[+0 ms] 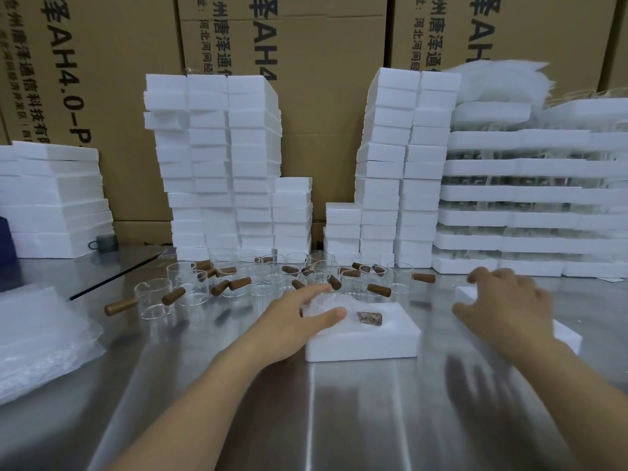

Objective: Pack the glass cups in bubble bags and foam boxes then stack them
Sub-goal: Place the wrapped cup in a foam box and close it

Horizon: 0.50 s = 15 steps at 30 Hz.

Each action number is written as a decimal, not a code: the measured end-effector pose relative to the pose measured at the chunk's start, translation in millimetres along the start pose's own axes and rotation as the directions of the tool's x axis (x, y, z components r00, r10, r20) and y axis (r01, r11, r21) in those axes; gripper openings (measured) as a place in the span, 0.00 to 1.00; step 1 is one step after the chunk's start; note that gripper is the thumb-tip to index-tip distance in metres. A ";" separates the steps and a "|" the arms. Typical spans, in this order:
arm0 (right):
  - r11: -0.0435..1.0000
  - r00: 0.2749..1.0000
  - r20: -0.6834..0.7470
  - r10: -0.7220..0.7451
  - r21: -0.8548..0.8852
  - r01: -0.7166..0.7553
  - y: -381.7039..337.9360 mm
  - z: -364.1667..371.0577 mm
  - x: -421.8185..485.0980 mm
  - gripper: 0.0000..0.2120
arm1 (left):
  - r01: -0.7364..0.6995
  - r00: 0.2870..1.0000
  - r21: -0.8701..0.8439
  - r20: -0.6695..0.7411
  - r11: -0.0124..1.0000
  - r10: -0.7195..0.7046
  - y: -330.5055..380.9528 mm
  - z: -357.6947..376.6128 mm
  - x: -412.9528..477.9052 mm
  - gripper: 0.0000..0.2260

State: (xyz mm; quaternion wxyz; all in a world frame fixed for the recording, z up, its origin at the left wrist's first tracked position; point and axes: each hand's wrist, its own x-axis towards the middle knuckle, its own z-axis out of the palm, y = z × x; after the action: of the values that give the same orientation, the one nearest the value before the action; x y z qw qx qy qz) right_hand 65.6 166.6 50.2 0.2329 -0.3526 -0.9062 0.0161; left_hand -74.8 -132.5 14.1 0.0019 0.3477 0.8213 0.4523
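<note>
My left hand (pixel 299 311) grips the bubble-bagged cup (pixel 341 302) in the foam box (pixel 373 345). My right hand (pixel 503 300) is spread and empty over the foam lid (pixel 565 334).

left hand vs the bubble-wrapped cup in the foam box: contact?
Touching. Head view: the left hand lies over the bubble-wrapped cup seated in the foam box, fingers on its far side, thumb on its near side, no gap showing.

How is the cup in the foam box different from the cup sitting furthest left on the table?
The wrapped cup is inside a bubble bag; the leftmost cup is bare. The wrapped cup lies in the foam box, the leftmost cup stands upright on the table. The left hand holds the wrapped cup; nothing touches the leftmost cup. Both have a brown handle.
</note>
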 end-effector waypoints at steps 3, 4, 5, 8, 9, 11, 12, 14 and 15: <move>0.980 0.966 0.183 0.184 -0.104 -0.167 26.2 3.9 8.4 0.27 | 0.013 0.999 -0.005 -0.031 1.000 -0.014 0.4 4.8 0.0 0.32; 0.978 0.954 0.223 0.202 -0.103 -0.183 32.4 5.7 9.9 0.25 | 0.014 0.999 0.016 -0.039 1.000 -0.014 0.6 6.2 0.1 0.32; 0.979 0.949 0.241 0.201 -0.093 -0.184 37.2 7.7 11.5 0.22 | 0.010 0.999 0.043 -0.042 0.999 -0.008 0.9 7.8 -0.5 0.31; 0.991 0.970 0.203 0.129 -0.011 -0.130 34.8 4.3 15.4 0.16 | -0.019 0.996 0.138 -0.083 0.990 0.031 3.6 12.6 -5.9 0.30; 0.996 0.984 0.158 0.087 0.024 -0.092 28.3 -0.4 14.4 0.15 | -0.036 0.991 0.164 -0.119 0.986 0.056 6.2 13.8 -7.8 0.29; 0.992 0.997 0.011 -0.078 0.102 0.076 11.1 -12.1 7.6 0.14 | -0.070 0.971 0.195 -0.213 0.978 0.112 14.4 16.2 -10.1 0.24; 0.964 0.983 -0.051 -0.176 0.192 0.183 0.6 -19.4 1.1 0.13 | -0.091 0.956 0.197 -0.257 0.976 0.141 19.2 17.6 -10.4 0.23; 0.803 0.942 -0.057 -0.332 0.507 0.314 -21.3 -35.6 -13.0 0.10 | -0.158 0.917 0.170 -0.341 0.973 0.208 28.5 19.7 -11.2 0.28; 0.681 0.903 -0.007 -0.429 0.654 0.329 -32.4 -43.1 -20.9 0.11 | -0.198 0.891 0.170 -0.379 0.965 0.250 32.2 19.8 -12.5 0.34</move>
State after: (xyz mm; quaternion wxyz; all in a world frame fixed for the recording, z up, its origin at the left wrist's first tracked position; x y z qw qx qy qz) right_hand 77.3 122.9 86.4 0.2698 -0.0538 -0.9129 0.3015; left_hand -40.7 -113.8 22.5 -0.2390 0.3406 0.7859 0.4574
